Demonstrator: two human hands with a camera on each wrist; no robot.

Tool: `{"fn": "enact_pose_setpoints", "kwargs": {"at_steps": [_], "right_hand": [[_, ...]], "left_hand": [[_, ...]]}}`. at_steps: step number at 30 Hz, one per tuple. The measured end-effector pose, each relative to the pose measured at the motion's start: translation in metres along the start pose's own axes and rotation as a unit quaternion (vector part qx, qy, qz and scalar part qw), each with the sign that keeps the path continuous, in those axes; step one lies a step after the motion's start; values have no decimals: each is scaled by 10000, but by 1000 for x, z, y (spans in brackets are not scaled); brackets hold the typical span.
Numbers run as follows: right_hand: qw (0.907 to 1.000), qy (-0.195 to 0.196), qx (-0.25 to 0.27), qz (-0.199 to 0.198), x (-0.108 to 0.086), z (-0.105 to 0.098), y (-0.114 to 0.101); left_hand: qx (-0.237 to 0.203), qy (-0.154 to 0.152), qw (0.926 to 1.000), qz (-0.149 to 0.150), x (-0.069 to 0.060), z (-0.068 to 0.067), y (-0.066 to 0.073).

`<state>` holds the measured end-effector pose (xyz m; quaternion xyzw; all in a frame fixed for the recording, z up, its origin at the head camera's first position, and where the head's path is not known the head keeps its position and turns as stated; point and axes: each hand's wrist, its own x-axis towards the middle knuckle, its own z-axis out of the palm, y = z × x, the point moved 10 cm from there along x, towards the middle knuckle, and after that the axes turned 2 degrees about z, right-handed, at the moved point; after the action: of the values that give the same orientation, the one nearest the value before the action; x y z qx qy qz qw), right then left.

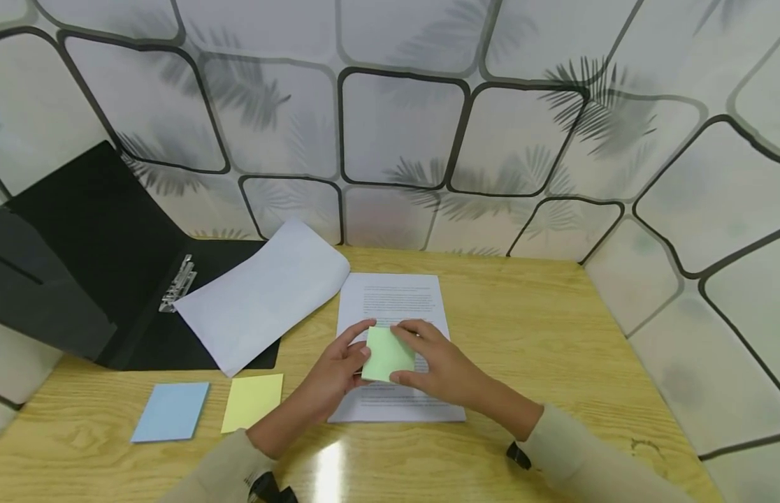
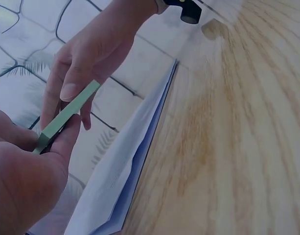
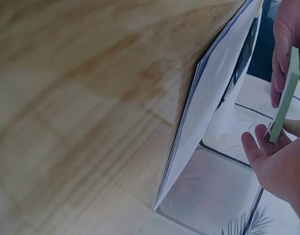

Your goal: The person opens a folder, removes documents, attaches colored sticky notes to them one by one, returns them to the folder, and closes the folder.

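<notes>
Green note pad (image 1: 388, 355), pinched in both hands (image 1: 333, 370) (image 1: 439, 363) — right seemingly looser, above paper (image 1: 401, 302) (print blurred)

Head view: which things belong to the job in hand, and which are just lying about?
Seemingly in the job:
green sticky-note pad, being held
printed pages beneath it

Probably just lying about:
blue pad
yellow pad
open black folder
white paper partly over that folder

Green note pad (image 1: 390, 354) between the fingers (image 1: 421, 327), over printed pages (image 1: 399, 297)
</notes>
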<state>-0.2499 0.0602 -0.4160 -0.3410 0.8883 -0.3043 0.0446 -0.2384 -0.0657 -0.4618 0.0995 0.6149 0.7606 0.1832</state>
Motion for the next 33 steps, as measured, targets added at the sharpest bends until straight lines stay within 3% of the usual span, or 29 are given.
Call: {"fn": "enact_pose_setpoints", "kwargs": {"at_steps": [7,13,19,23,27,33], "right_hand": [[9978,89,629,200,1,0,10],[9890,153,1369,546,3,-2,16],[9859,524,1492,542,3,-10,12],[9882,857,1269,58,0,-17,3],[9885,1147,654,-734,-3,-21,-13],[9711,1490,-206,-1855,-10,-21,-31]], "left_hand": [[205,85,9997,115,2,0,1],[416,112,9990,96,1,1,3],[634,441,9970,58,0,-7,1],[357,594,9976,38,1,-10,0],[-325,376,9987,-107,2,-6,-4],[-1275,108,9913,-305,1,-3,-4]]}}
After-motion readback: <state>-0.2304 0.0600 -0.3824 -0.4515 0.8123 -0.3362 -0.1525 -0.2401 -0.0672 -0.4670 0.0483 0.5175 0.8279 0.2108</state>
